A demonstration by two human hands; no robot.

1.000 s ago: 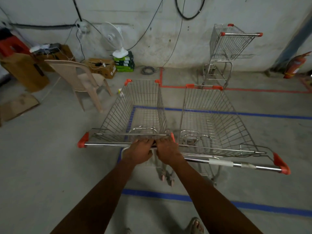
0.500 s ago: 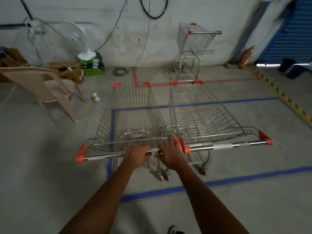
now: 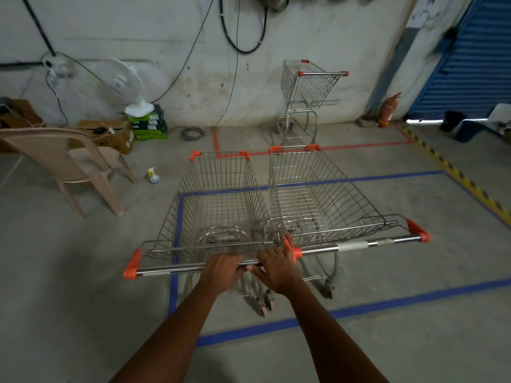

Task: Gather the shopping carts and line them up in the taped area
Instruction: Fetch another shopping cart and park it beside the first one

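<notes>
- Steel-wire shopping cart with orange corner caps [image 3: 218, 205] is standing straight ahead of both hands inside the blue tape rectangle [image 3: 345, 310], its long axis running near to far
- Left hand [image 3: 222, 269] is curling over the chrome handle bar [image 3: 177, 269]; right hand [image 3: 276, 269] is gripping it beside the bar's right orange cap
- A second matching wire cart [image 3: 318, 197] is sitting just right, baskets almost touching
- A third cart [image 3: 307, 87] is waiting far off by the wall, outside the blue tape
</notes>
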